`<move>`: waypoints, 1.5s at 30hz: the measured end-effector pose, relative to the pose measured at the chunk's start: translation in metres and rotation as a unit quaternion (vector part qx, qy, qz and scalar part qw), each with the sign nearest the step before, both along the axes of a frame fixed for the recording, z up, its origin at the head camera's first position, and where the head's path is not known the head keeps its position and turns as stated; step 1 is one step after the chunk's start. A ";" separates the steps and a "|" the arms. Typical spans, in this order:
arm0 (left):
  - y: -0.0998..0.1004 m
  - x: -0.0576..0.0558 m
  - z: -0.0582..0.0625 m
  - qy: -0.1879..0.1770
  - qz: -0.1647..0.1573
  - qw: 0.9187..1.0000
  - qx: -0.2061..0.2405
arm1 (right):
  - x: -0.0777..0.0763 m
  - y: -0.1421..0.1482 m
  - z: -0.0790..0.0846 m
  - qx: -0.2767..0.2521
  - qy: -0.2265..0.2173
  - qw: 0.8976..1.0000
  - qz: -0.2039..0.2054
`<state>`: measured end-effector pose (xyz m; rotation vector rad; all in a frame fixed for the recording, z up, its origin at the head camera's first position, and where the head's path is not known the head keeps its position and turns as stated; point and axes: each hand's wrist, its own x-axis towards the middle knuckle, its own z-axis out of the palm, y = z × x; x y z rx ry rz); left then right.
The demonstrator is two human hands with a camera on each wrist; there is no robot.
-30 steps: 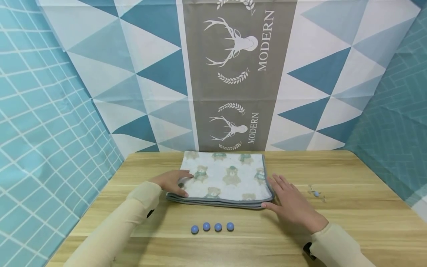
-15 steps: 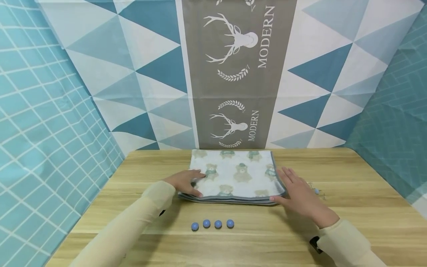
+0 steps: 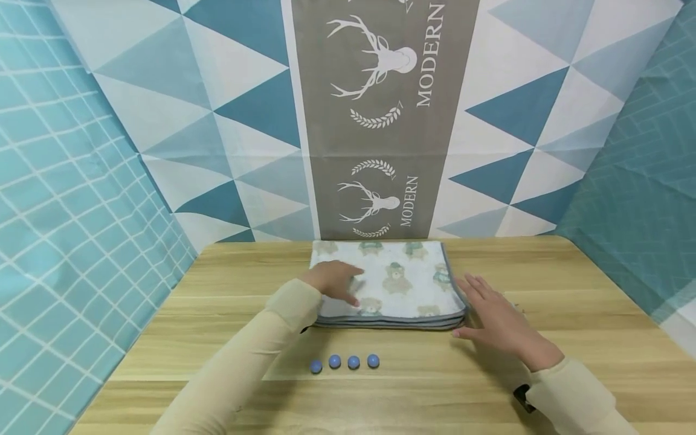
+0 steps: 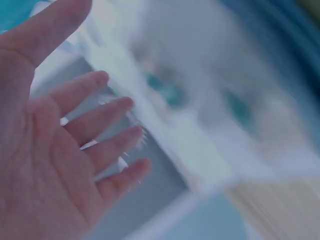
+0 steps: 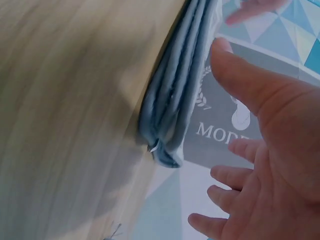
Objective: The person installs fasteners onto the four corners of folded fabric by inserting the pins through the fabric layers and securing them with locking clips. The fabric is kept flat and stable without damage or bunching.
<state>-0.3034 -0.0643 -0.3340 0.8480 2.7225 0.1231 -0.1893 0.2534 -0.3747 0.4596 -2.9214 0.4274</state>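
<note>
A folded white cloth [image 3: 399,281] printed with teddy bears and edged in grey-blue lies at the back of the wooden table. My left hand [image 3: 333,281] is over its left part, fingers spread; in the left wrist view the palm and straight fingers hold nothing, with the blurred cloth behind them. Beside the cloth's right edge is my right hand [image 3: 497,323], its fingers extended and its thumb near the front corner. The right wrist view shows the stacked grey-blue folds [image 5: 172,95] next to that empty hand [image 5: 280,145].
Several small blue balls [image 3: 353,362] sit in a row on the table [image 3: 413,399] in front of the cloth. A small wiry item [image 3: 516,308] lies partly hidden behind my right hand. A patterned wall covering [image 3: 380,139] rises directly behind the table.
The cloth slid to the right between both hands, then stayed. My left hand has since come off its left edge and moved right over it; my right hand has shifted slightly right, off the edge.
</note>
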 end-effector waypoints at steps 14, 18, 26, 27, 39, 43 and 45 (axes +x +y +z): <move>0.148 0.034 -0.024 0.055 -0.198 0.979 0.002 | 0.005 0.044 -0.001 -0.007 -0.007 1.000 -0.008; 0.163 0.034 -0.034 0.076 -0.213 0.974 -0.026 | 0.004 0.056 0.005 0.004 -0.014 1.000 -0.011; 0.163 0.027 -0.034 0.078 -0.201 0.977 -0.008 | -0.001 0.072 0.012 0.024 -0.029 0.999 -0.002; 0.163 0.026 -0.033 0.082 -0.202 0.976 -0.006 | -0.002 0.073 0.012 0.024 -0.032 0.999 -0.004; 0.162 0.026 -0.031 0.081 -0.171 0.982 0.003 | -0.016 0.089 0.010 0.044 -0.045 0.997 -0.043; 0.163 0.024 -0.032 0.061 -0.162 0.985 0.015 | -0.023 0.090 0.007 0.035 -0.059 0.997 -0.044; 0.165 0.023 -0.032 0.052 -0.156 0.986 0.022 | -0.025 0.089 0.003 0.030 -0.063 0.997 -0.045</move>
